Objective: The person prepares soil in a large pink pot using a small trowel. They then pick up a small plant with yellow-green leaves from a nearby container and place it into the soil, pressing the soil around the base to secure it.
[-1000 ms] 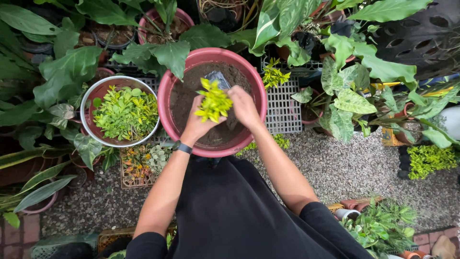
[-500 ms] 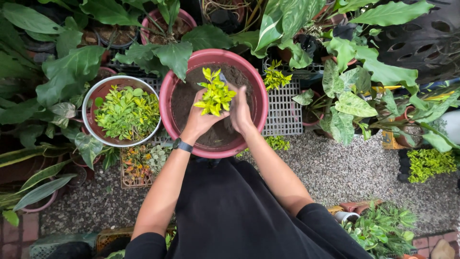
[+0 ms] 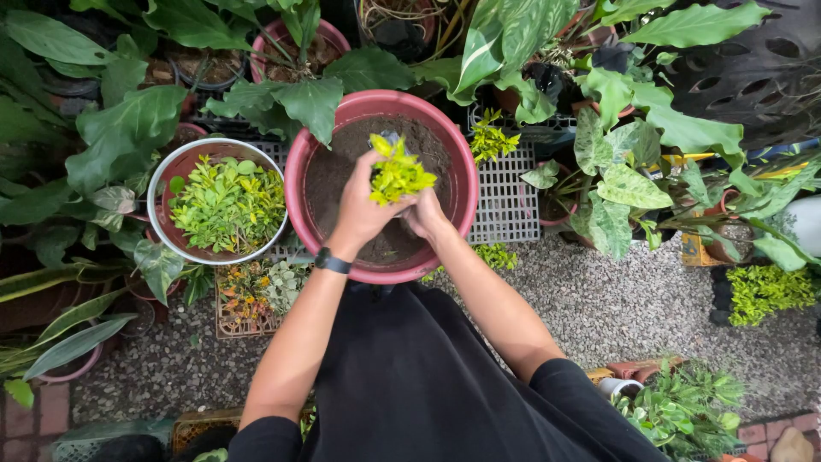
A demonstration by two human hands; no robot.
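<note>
A small yellow-green plant (image 3: 398,173) is held over a large red pot (image 3: 299,171) filled with dark soil. My left hand (image 3: 361,207), with a black watch on the wrist, grips the plant's base from the left. My right hand (image 3: 425,214) closes on the base from the right, just below the leaves. Both hands meet above the soil near the pot's middle. A grey-black bag edge (image 3: 389,137) shows behind the plant's leaves. What is under the leaves between my fingers is hidden.
A grey-rimmed pot (image 3: 158,184) of small green and yellow plants stands left of the red pot. Large-leaved plants crowd the back and both sides. A grey plastic grid tray (image 3: 505,201) lies to the right. Gravel ground (image 3: 616,299) spreads in front.
My hands have drawn closer together around the plant's base. The plant shifted slightly right and tilted, and my right hand dropped lower beneath the leaves.
</note>
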